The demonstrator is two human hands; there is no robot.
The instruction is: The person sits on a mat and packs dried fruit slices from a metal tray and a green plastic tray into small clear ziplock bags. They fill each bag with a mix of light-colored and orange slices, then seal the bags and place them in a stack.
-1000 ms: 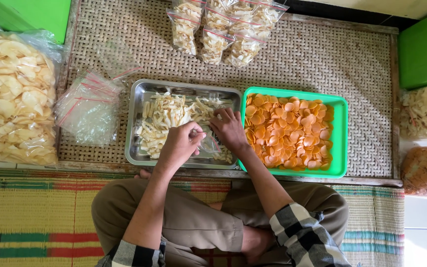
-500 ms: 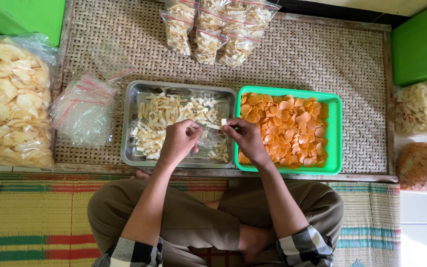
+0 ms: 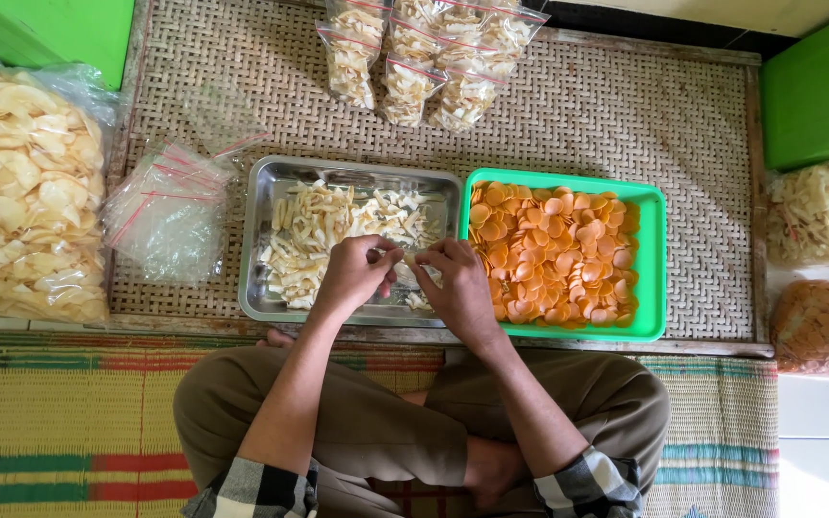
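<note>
Head view: left hand (image 3: 352,273) and right hand (image 3: 458,283) meeting over steel tray (image 3: 271,182), fingers pinching a small clear bag (image 3: 405,259) between them; pale crackers (image 3: 323,225) lying at 11 o'clock, nearer left hand.

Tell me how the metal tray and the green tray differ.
The metal tray is shiny steel and holds pale, irregular cracker pieces; the green tray is plastic and holds round orange chips. The left hand and right hand work over the metal tray, not the green tray. Both are rectangular, side by side on the woven mat.
</note>
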